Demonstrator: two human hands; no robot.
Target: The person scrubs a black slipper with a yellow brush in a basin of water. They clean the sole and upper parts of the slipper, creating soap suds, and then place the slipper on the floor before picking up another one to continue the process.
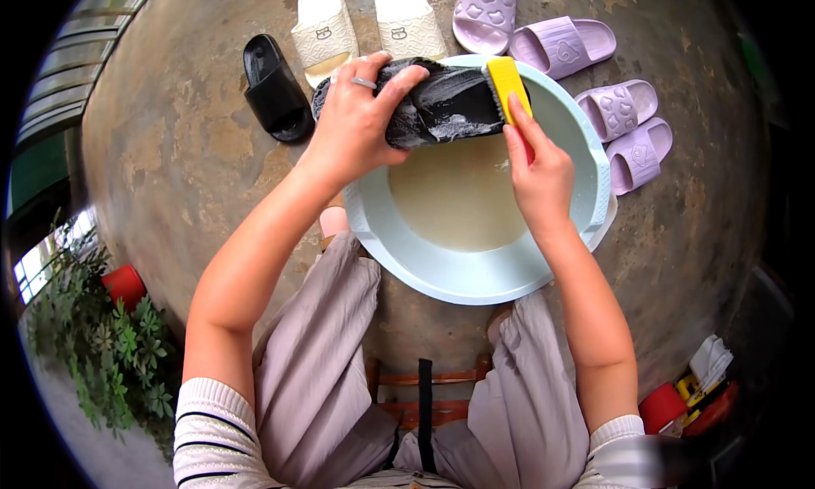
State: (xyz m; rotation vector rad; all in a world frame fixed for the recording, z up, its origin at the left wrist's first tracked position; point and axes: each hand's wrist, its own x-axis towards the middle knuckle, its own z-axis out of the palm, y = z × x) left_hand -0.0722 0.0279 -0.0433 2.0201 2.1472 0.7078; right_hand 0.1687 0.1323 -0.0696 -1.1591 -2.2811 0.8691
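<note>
My left hand (356, 111) is closed round one end of a black slide sandal (458, 107), which lies sideways above the far part of a pale blue basin (424, 277). White suds streak the sandal's surface. In my right hand (543, 171) is a yellow scrubbing brush (509, 88), gripped with the fingers along its back. Its bristles touch the sandal's right end. Cloudy, brownish water (458, 200) stands in the basin below both hands. Another black slide (276, 90) rests on the floor left of the basin.
Beyond the basin stand cream slides (325, 30) and lilac slides (564, 46); more lilac slides (618, 109) sit at its right. A leafy plant (110, 353) and red pot (125, 287) are at the left. Red and yellow items (692, 391) lie at lower right.
</note>
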